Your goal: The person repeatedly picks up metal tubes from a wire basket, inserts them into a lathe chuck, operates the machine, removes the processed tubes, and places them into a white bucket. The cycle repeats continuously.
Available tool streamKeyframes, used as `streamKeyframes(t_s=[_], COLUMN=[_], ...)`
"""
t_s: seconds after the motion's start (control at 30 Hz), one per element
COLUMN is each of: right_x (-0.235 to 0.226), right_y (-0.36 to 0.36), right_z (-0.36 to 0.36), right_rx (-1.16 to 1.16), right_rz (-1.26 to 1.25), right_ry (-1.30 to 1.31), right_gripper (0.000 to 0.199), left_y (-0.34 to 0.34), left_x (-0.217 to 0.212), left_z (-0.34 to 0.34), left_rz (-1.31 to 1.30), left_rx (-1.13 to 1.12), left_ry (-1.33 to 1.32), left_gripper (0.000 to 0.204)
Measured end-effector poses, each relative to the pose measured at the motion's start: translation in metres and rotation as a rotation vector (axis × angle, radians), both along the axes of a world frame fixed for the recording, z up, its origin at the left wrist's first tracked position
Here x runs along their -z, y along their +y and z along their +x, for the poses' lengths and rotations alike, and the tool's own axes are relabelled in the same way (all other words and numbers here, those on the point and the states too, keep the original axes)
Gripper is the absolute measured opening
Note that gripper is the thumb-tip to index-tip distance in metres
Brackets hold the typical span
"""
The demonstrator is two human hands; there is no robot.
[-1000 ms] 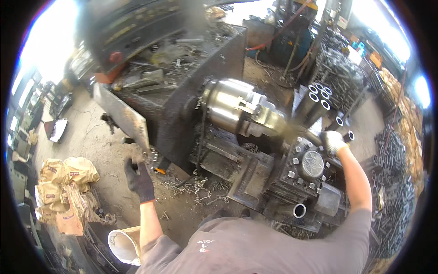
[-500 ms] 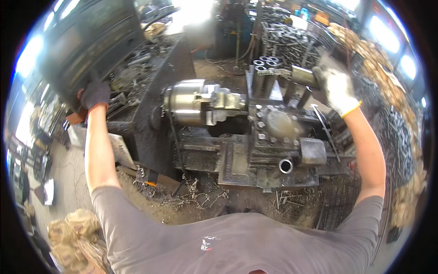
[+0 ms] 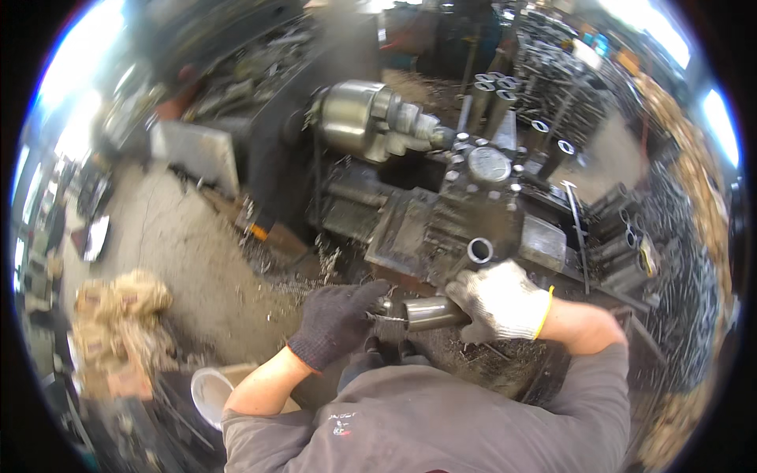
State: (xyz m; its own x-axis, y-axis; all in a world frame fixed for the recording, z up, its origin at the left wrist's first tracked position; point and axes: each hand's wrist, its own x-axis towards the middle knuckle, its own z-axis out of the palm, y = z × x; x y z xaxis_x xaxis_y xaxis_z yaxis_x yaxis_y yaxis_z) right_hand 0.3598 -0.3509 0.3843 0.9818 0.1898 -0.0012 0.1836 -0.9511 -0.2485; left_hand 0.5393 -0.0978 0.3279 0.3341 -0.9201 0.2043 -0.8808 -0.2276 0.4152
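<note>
My right hand [image 3: 501, 303], in a white work glove with a yellow cuff, is wrapped round a short metal tube [image 3: 432, 313] lying sideways in front of my body. My left hand [image 3: 335, 322], in a dark glove, is closed on a small metal piece [image 3: 384, 306] close to the tube's left end; its kind I cannot make out. Just beyond my hands stands the lathe, with a shiny chuck [image 3: 351, 118] and a bolted tool post [image 3: 489, 165]. Another tube with an open end [image 3: 479, 251] sits on the carriage, next to my right hand.
Several tubes [image 3: 498, 102] stand upright behind the tool post. More tubes [image 3: 627, 260] lie at the right, beside a T-handled rod [image 3: 574, 213]. Metal shavings [image 3: 327, 256] hang below the chuck. Sacks [image 3: 118, 315] and a white bucket [image 3: 211, 394] are at the left.
My left hand has come from the machine's far left to my front and now holds a small metal piece. My right hand has brought the tube down from the upper right. The view has tilted.
</note>
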Motion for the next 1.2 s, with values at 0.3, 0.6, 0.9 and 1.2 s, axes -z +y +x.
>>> streamKeyframes(t_s=[0.3,0.6,0.9,1.2], right_x=[0.159,0.175,0.157,0.172], right_y=[0.094,0.402,0.734,0.930], right_z=[0.023,0.093,-0.008,-0.100], right_rx=[0.088,-0.634,-1.544,-1.767], right_rz=[0.494,0.577,0.483,0.432], right_ry=[0.434,0.670,0.702,0.678], right_gripper=[0.037,0.017,0.046,0.035], left_y=[0.420,0.533,0.346,0.259], left_x=[0.398,0.436,0.484,0.440], left_z=[-0.158,-0.586,-0.671,-0.691], left_rz=[0.883,0.224,0.116,-1.319], left_rx=[-1.364,-1.903,-2.354,-3.942], left_ry=[-0.084,1.516,1.277,-0.238], left_gripper=[0.042,0.061,0.049,0.061])
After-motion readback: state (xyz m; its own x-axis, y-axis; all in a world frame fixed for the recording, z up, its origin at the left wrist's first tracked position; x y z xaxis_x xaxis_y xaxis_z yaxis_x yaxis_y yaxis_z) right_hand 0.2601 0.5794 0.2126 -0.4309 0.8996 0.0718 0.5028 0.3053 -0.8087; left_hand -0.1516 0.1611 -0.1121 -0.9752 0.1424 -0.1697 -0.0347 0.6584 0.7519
